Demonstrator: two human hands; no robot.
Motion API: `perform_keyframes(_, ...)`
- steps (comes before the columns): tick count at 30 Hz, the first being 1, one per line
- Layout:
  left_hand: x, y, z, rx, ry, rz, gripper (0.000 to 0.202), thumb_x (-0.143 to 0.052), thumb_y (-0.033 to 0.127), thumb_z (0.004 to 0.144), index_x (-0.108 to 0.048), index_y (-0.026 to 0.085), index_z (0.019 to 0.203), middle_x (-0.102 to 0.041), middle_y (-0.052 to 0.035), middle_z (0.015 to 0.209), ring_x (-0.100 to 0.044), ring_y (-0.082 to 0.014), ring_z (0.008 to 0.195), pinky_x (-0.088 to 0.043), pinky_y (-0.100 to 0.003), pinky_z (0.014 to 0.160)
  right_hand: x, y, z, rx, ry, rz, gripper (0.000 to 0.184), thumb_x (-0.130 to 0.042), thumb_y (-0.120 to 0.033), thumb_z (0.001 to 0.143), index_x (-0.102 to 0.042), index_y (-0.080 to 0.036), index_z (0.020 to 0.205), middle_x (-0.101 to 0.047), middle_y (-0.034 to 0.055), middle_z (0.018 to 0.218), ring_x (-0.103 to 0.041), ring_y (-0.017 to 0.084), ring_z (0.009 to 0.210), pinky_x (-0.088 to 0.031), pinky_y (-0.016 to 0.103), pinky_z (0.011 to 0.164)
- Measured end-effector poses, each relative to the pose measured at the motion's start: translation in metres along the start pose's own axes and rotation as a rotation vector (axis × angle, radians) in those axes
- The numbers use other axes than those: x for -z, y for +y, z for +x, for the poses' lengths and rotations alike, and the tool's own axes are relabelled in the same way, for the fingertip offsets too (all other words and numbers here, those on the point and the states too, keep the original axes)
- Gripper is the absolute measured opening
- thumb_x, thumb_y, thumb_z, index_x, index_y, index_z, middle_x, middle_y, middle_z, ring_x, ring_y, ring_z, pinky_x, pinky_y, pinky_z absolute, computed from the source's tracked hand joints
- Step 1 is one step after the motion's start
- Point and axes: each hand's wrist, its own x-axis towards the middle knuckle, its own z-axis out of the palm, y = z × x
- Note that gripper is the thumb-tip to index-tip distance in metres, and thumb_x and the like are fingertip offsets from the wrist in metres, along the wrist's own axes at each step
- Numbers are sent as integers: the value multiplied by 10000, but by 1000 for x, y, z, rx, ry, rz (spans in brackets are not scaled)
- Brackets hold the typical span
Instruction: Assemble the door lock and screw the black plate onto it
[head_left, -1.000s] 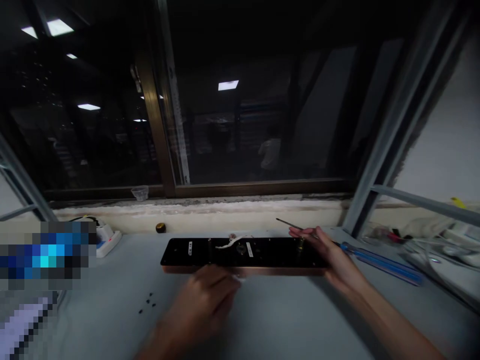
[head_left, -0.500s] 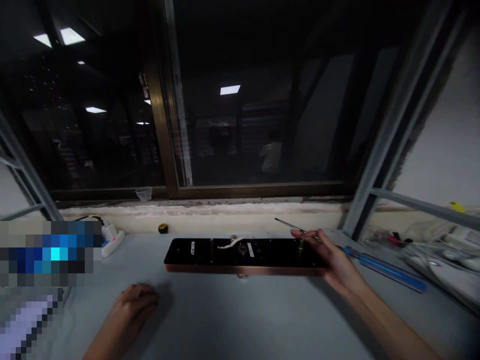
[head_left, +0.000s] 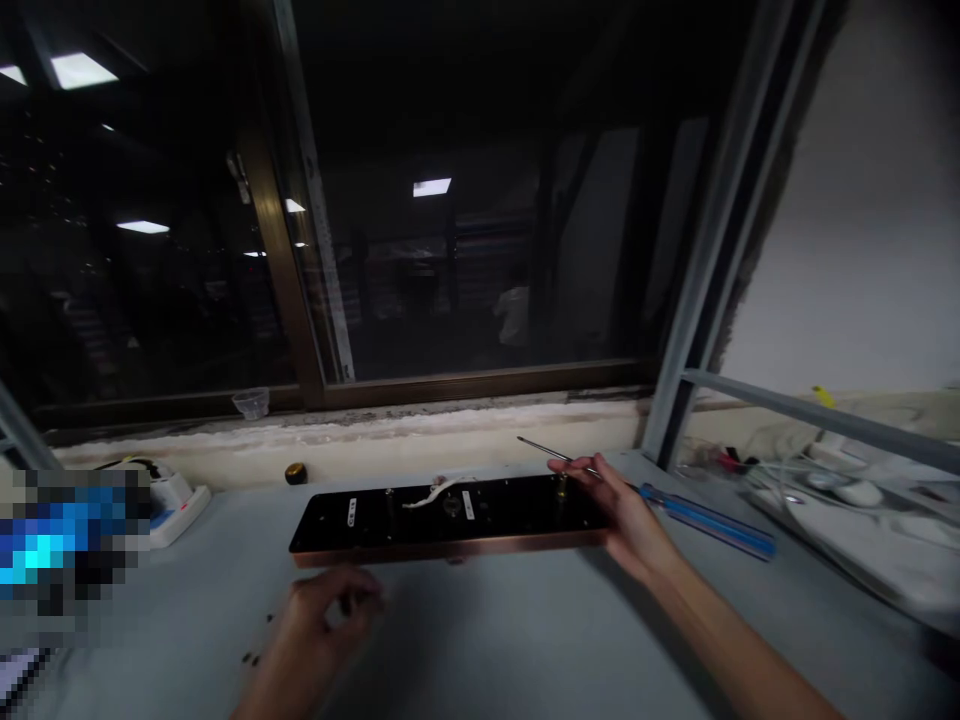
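Note:
A long black panel [head_left: 420,515] with a copper-coloured edge lies across the table, bearing white labels, a white wire [head_left: 435,492] and upright posts. My right hand [head_left: 626,515] is at its right end, fingers by a brass post [head_left: 562,486]. It holds a screwdriver [head_left: 709,522] with a blue handle, the thin shaft pointing up-left over the panel. Close to the panel's front left side, my left hand [head_left: 322,625] has thumb and forefinger pinched together; anything between them is too small to make out. Small dark pieces, perhaps screws, [head_left: 251,659] lie beside the left wrist.
A brown-gold round cap [head_left: 296,473] stands behind the panel's left end. The white power strip [head_left: 180,515] is at the left, and a clear cup [head_left: 251,403] sits on the sill. Cables and white devices [head_left: 832,500] crowd the right, behind a metal frame [head_left: 697,300].
My left hand has lifted from the table and moved right towards the panel, its fingers now pinched, uncovering small dark pieces. The view has turned right; my right hand keeps the screwdriver.

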Motion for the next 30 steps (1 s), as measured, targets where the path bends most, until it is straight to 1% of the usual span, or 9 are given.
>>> perform_keyframes(2, -12, 33, 19, -24, -68, -197, 94, -555, 243, 681, -630, 195, 647, -644, 3, 650, -566, -133, 629, -433, -220, 605, 1, 0, 1, 3, -10, 3, 234, -550, -486, 680, -542, -252, 678, -692, -21, 894, -567, 238, 953, -404, 357, 797)
perform_keyframes(5, -31, 77, 53, 12, -116, -573, 198, -529, 296, 711, -648, 185, 825, -654, -13, 675, -572, -131, 630, -436, -228, 594, 2, 1, 2, 0, -17, 17, 228, -557, -478, 680, -548, -250, 687, -692, -21, 884, -575, 229, 931, -408, 345, 784)
perform_keyframes(10, -72, 111, 109, 31, -111, -974, 155, -595, 248, 667, -634, 133, 763, -661, -48, 728, -574, -126, 675, -435, -252, 689, 3, 2, 3, 30, -18, 18, 224, -547, -470, 702, -562, -246, 706, -695, -14, 879, -562, 222, 960, -400, 338, 804)
perform_keyframes(14, -97, 105, 133, 54, -122, -1059, 127, -628, 224, 638, -607, 129, 720, -644, -32, 703, -559, -110, 653, -420, -236, 667, 2, 2, 2, 48, 10, -17, 254, -531, -489, 714, -580, -248, 780, -695, 1, 895, -538, 234, 1007, -381, 356, 847)
perform_keyframes(19, -101, 84, 139, 101, -116, -980, 98, -645, 210, 623, -615, 122, 653, -588, 7, 591, -504, -74, 557, -389, -205, 589, 4, 1, 6, 23, 9, -41, 393, -465, -566, 729, -583, -262, 948, -672, 26, 982, -545, 244, 993, -379, 403, 855)
perform_keyframes(22, -97, 78, 141, 206, -123, -1104, 101, -657, 179, 609, -620, 112, 675, -612, -16, 627, -532, -84, 578, -415, -221, 621, 4, -6, 4, 246, 68, -129, 400, -453, -584, 729, -630, -259, 878, -681, 29, 930, -544, 240, 1002, -331, 410, 918)
perform_keyframes(25, -95, 76, 142, 305, -129, -1271, 112, -658, 124, 609, -626, 103, 714, -641, -54, 700, -579, -108, 656, -445, -249, 708, 1, -16, -6, 519, 74, -242, 299, -516, -502, 735, -663, -253, 807, -683, 28, 880, -585, 230, 908, -342, 398, 918)
perform_keyframes(27, -95, 75, 143, 333, -113, -1346, 90, -644, 99, 633, -628, 100, 721, -643, -60, 717, -589, -106, 680, -451, -241, 736, -3, -19, -15, 536, 16, -288, 270, -529, -466, 740, -673, -243, 786, -688, 40, 819, -612, 238, 805, -422, 405, 819)
perform_keyframes(30, -94, 75, 142, 335, -121, -1397, 60, -620, 89, 670, -633, 99, 728, -640, -54, 722, -585, -88, 651, -460, -215, 708, -10, -15, -26, 436, -55, -363, 301, -517, -473, 745, -680, -221, 772, -693, 60, 764, -625, 247, 743, -474, 396, 729)
